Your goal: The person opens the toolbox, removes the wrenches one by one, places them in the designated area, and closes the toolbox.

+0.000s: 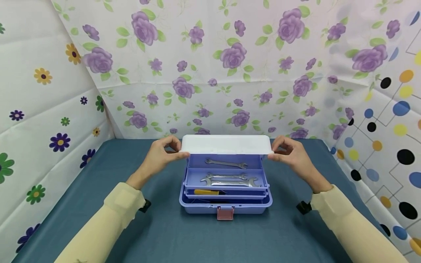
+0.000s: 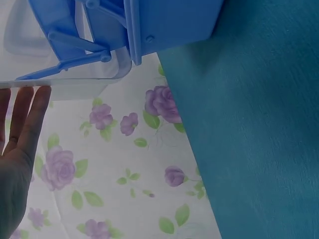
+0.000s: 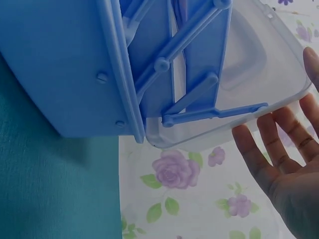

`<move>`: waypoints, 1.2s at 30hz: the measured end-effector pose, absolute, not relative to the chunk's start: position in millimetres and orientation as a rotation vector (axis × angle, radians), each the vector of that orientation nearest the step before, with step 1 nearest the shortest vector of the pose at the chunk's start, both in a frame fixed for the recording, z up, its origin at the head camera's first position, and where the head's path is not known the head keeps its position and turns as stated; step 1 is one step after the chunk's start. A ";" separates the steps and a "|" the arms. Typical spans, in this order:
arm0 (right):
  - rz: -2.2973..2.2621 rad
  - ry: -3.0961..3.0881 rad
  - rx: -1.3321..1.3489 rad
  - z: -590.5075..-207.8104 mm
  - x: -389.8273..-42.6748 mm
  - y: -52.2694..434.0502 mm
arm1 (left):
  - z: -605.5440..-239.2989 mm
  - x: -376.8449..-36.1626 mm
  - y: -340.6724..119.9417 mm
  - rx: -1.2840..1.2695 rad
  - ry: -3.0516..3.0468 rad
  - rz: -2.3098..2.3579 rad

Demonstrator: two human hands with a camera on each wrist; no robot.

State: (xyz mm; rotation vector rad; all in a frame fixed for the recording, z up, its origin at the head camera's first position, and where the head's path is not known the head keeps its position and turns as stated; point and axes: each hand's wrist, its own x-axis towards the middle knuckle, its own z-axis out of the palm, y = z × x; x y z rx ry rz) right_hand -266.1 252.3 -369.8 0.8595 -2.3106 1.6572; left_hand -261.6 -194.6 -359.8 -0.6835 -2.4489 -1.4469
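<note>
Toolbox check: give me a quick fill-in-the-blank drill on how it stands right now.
1. The toolbox stands on a ___ cloth.
2. Both hands, left hand and right hand, hold the ends of the white ___.
3. The tiered trays hold several metal ___.
4. The pink latch sits on the box's ___ side.

Missing words: teal; lid; wrenches; front

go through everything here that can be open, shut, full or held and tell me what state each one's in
Light blue plastic toolbox: open, trays stepped out.
White translucent plastic lid: raised, held at both ends.
Pink front latch: undone, hanging down.
Upper blue tray: holds one silver wrench.
Middle blue tray: holds two larger silver wrenches.
Yellow-handled tool: lying in a lower level, partly hidden.
Left hand: fingers on lid's left end.
Right hand: fingers on lid's right end.
</note>
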 end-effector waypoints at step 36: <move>1.778 -2.143 0.535 -368.6 -278.7 243.0 | -362.0 -276.5 -181.4 -0.505 -2.232 -1.479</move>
